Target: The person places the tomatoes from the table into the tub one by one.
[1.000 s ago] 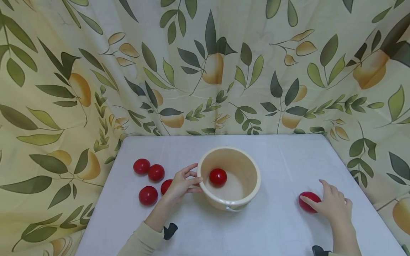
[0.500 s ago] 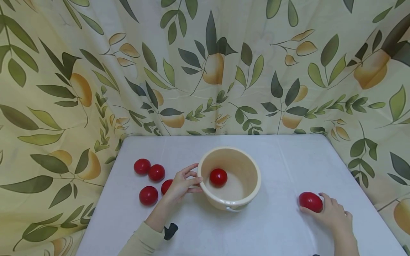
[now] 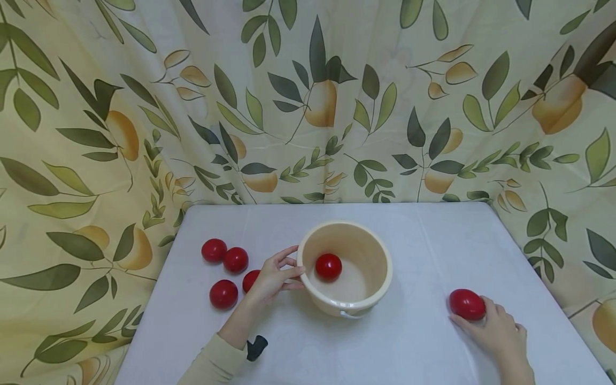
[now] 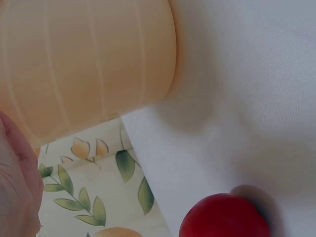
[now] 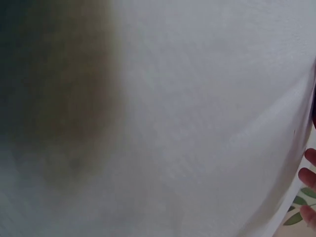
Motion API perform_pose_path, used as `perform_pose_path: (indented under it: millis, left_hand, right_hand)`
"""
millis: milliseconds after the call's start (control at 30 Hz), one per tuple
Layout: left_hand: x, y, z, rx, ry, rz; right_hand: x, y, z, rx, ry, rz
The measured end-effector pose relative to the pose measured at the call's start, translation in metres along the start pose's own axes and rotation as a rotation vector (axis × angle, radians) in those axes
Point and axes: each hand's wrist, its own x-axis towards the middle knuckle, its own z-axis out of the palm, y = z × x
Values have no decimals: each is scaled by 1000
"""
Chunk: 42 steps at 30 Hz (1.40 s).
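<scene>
In the head view a cream bucket [image 3: 344, 308] stands mid-table with one glossy red ball [image 3: 329, 267] inside. My left hand [image 3: 274, 278] grips the bucket's left side, thumb at the rim and fingers along the outer wall. The left wrist view shows the bucket's ribbed wall [image 4: 89, 59] beside part of that hand [image 4: 17, 177]. Far to the right, my right hand [image 3: 500, 326] holds another red ball [image 3: 467, 304] from its near side, thumb and fingers curved about it. Only some fingertips [image 5: 308, 177] show at the right wrist view's edge.
Several red balls [image 3: 223, 294] lie left of the bucket, one partly hidden behind my left hand. A white cloth [image 3: 414, 342] covers the table. Behind it hangs a leaf-patterned curtain [image 3: 366, 176]. The bucket's pale handle [image 3: 352, 315] hangs at its front.
My right hand has come down from over the red ball to its near right side, with fingers closing about it. The ball stays nearly in place. Left hand and bucket keep still.
</scene>
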Motion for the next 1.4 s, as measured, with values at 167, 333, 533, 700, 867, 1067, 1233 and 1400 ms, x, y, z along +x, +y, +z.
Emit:
perform_pose_path:
  millis: [167, 333, 533, 700, 867, 1067, 1233, 1400]
  left_hand:
    - [0, 0, 0, 14, 6, -6]
    - [0, 1, 0, 27, 6, -13]
    - [0, 1, -1, 15, 6, -18]
    - [0, 1, -1, 21, 11, -24]
    - [1, 0, -2, 22, 8, -22]
    - [2, 0, -2, 11, -1, -20]
    - [2, 0, -2, 10, -4, -20]
    - [0, 1, -2, 23, 10, -30]
  right_hand:
    - [4, -5, 2, 13, 52, -17]
    - [15, -21, -5, 37, 126, -100]
    - [38, -66, -33, 52, 183, -214]
    - [52, -111, -56, 74, 236, -314]
    - [60, -154, -72, 72, 292, -457]
    - [63, -196, -77, 11, 325, -646]
    - [60, -226, -71, -20, 299, -797]
    - [54, -254, -56, -51, 202, -919]
